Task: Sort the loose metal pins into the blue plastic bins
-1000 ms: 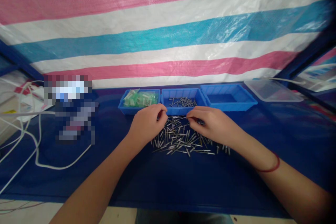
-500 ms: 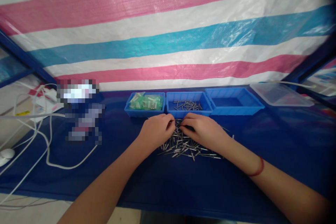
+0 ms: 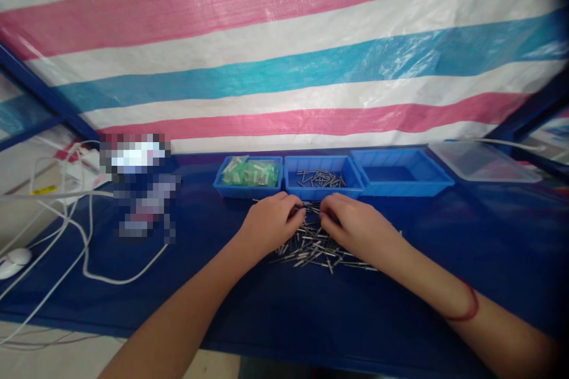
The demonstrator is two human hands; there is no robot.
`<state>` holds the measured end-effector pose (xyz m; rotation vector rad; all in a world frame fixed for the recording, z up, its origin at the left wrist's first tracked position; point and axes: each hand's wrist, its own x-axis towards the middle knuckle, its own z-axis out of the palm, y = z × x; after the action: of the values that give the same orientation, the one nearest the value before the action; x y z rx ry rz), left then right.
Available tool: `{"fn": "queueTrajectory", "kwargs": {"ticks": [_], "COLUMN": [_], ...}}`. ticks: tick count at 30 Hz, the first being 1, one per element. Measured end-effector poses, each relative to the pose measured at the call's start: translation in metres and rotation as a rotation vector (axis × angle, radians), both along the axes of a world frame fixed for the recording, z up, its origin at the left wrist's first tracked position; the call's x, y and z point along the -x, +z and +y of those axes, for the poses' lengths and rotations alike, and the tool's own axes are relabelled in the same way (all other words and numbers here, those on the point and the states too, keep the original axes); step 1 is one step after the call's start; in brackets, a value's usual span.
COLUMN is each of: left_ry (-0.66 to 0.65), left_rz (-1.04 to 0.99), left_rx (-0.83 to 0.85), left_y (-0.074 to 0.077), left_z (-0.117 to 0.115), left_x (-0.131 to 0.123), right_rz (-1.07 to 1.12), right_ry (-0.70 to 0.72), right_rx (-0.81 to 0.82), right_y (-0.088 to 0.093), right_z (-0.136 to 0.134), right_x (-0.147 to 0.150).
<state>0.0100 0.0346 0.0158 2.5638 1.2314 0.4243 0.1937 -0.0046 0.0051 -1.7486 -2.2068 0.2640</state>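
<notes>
Silvery rivet-like pins (image 3: 313, 249), heaped on bench (image 3: 284, 320) near left hand (image 3: 273, 222) and right hand (image 3: 355, 220). Curled fingers (image 3: 292, 199); grasp impossible to tell. Best pinched singly, lightly.

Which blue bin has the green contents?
The leftmost bin: green contents show only there. The middle bin holds loose metal pins; the right bin shows no green.

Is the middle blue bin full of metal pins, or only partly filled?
Only partly filled: the metal pins lie low inside the middle bin, below its rim, with bare bottom showing beside them.
</notes>
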Motion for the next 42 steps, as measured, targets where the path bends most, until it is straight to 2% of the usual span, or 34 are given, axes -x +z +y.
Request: {"fn": "queueTrajectory", "kwargs": {"ticks": [4,10,14,19,21,23,26,30,35,39,42], "left_ry": [-0.112,-0.060,-0.029,-0.041,-0.070,-0.085,-0.073,-0.091,-0.030,-0.016,-0.054], "left_rz": [-0.254,-0.493,-0.565,-0.579,-0.555,-0.538,-0.533,-0.489,-0.406,-0.296,-0.162], "left_rx": [0.151,0.218,0.182,0.123,0.099,0.075,0.052,0.084,0.076,0.015,-0.035], "left_y": [0.004,0.003,0.001,0.002,0.003,0.004,0.005,0.004,0.002,0.002,0.002], "left_z": [-0.001,-0.005,-0.008,-0.009,-0.008,-0.008,-0.009,-0.009,-0.004,0.002,0.003], "left_x": [-0.004,-0.010,-0.012,-0.012,-0.011,-0.010,-0.010,-0.012,-0.008,-0.002,-0.001], "right_rz": [0.314,0.540,0.700,0.828,0.886,0.921,0.882,0.711,0.388,0.093,0.069], "right_ry": [0.046,0.105,0.069,0.083,0.082,0.067,0.037,0.037,-0.018,-0.064,-0.042], "right_rx": [-0.032,-0.071,-0.016,0.202,0.220,0.168,0.024,-0.133,-0.355,-0.431,-0.467], "right_y": [0.006,0.006,0.001,0.002,0.005,0.006,0.005,0.006,0.022,0.030,0.024], "right_z": [-0.009,-0.012,-0.009,-0.006,-0.005,-0.005,-0.007,-0.009,0.011,0.031,0.026], "right_x": [-0.003,0.000,-0.001,0.000,0.001,0.001,0.000,-0.002,-0.012,-0.023,-0.022]}}
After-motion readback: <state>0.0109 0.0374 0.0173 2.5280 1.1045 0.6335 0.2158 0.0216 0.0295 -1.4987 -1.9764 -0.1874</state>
